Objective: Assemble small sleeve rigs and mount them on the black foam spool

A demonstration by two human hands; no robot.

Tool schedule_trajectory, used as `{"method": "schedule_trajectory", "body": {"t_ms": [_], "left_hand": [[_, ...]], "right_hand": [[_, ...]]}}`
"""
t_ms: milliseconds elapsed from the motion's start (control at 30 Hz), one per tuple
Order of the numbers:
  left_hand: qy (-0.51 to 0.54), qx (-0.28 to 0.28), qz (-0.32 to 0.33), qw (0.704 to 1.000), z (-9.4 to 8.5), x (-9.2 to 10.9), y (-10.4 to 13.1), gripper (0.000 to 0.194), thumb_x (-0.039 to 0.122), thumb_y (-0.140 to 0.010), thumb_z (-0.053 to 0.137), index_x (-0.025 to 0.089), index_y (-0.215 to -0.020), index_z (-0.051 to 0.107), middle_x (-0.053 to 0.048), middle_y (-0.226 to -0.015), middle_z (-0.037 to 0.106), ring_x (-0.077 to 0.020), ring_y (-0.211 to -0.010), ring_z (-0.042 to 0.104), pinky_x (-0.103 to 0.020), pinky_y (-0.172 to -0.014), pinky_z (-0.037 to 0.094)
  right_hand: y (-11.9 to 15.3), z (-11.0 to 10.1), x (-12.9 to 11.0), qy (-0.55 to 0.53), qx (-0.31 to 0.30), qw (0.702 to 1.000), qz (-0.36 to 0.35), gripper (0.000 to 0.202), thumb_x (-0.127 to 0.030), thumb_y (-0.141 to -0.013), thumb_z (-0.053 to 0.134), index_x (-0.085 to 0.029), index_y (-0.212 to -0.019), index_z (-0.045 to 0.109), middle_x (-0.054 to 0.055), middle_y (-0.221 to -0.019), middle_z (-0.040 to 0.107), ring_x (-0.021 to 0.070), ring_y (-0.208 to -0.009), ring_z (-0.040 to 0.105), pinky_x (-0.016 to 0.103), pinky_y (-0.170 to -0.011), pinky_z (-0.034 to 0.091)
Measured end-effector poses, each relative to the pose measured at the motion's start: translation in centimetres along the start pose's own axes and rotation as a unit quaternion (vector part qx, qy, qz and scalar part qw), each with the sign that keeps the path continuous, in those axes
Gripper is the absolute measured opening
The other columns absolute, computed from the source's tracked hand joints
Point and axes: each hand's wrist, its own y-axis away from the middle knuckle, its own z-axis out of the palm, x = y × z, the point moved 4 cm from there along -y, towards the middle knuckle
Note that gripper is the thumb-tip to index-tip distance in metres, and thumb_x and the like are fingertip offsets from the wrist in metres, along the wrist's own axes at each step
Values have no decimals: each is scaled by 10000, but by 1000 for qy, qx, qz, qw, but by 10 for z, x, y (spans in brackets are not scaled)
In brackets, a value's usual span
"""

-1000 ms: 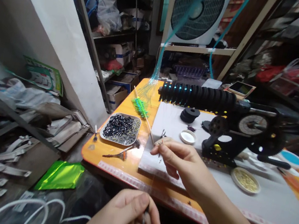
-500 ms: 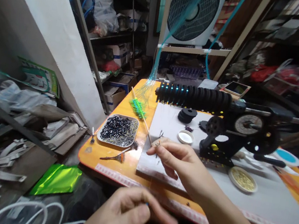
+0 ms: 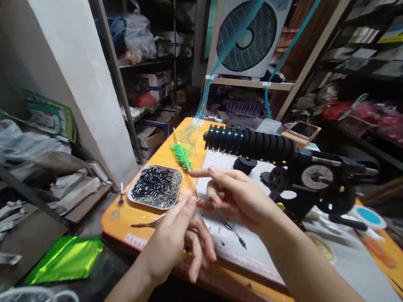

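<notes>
My left hand (image 3: 179, 240) has its thumb and forefinger pressed together at the fingertips, its other fingers loosely bent. Whatever it pinches is too small to make out. Close above it, my right hand (image 3: 236, 195) stretches one finger leftward while the others curl; anything between them is hidden. The two hands nearly touch. Just below the right hand shows a thin strand with small black pieces (image 3: 236, 234); I cannot tell if it hangs or lies on the white board (image 3: 256, 263). A stick with bright green bristly strands (image 3: 181, 157) points toward the hands from behind.
Left of the hands, a white tray (image 3: 177, 199) holds small black tubes. Behind them stands a black machine (image 3: 252, 144) with a ringed cylinder. A dish of golden bits (image 3: 320, 247) lies partly behind my right forearm. Teal strands (image 3: 241, 29) hang before a box fan (image 3: 278, 35).
My left hand has risen to meet the right hand, its thumb and forefinger now together. The right hand has stretched out a finger. The strand with black pieces now shows lower and farther right.
</notes>
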Motion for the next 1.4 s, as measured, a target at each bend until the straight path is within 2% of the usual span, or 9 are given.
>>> {"method": "schedule_trajectory", "body": {"t_ms": [100,200,333,433,567,900,1033,1200,1400], "left_hand": [[-72,19,10,997,-4,2,-1,447,558,-976,294,184,-1003,537,35,-459,620,-72,-216,431,-124,-245,267],[-115,46,31,992,-7,4,-1,377,517,-973,375,187,-938,555,68,-426,565,-52,-214,390,-115,-245,232],[-81,45,48,995,-8,4,-2,328,441,-953,493,161,-811,588,50,-447,574,-48,-265,441,-115,-287,315],[-12,32,42,999,-4,1,-2,359,423,-950,484,158,-729,581,22,-451,594,-80,-298,481,-141,-285,367],[75,44,18,996,0,-5,4,344,403,-938,480,165,-704,564,20,-393,561,-129,-384,576,-145,-288,405],[161,24,-11,987,2,-25,31,411,366,-953,464,126,-651,606,-37,-422,664,-125,-360,634,-157,-376,450],[228,3,-15,974,5,-40,44,426,360,-973,444,114,-682,635,-47,-446,695,-155,-410,691,-171,-428,476],[303,-27,-18,952,8,-56,53,422,443,-945,514,117,-723,663,-53,-475,721,-156,-418,691,-169,-407,464],[321,-16,-6,947,5,-67,60,414,443,-936,537,117,-719,671,-46,-447,709,-175,-492,731,-173,-462,504]], "right_hand": [[-2,6,-1,-33,-22,999,13,321,-352,-918,562,-86,-1041,695,-32,-447,580,6,-295,235,134,-330,178],[0,9,0,-65,-35,997,24,276,-327,-902,579,-88,-979,693,-4,-482,623,7,-269,264,123,-299,178],[-1,12,4,-128,-27,991,32,301,-369,-899,571,-146,-698,584,4,-549,653,10,-271,348,116,-292,263],[-6,15,8,-178,2,983,34,383,-369,-907,542,-180,-589,442,-33,-497,592,12,-270,342,98,-255,220],[-11,22,14,-223,27,974,34,396,-361,-911,516,-195,-573,398,-54,-436,541,14,-239,278,98,-226,182],[-12,20,17,-266,53,962,29,415,-327,-927,480,-193,-546,381,-52,-400,521,3,-222,239,90,-240,170],[-12,20,18,-263,52,963,30,411,-343,-906,526,-195,-551,380,-55,-404,522,2,-228,231,89,-241,169],[-10,21,17,-254,43,966,27,420,-362,-879,574,-200,-554,363,-64,-405,514,2,-231,212,94,-235,164],[-8,22,16,-240,32,970,29,409,-370,-859,602,-195,-561,384,-66,-407,512,0,-228,210,93,-231,157]]}}
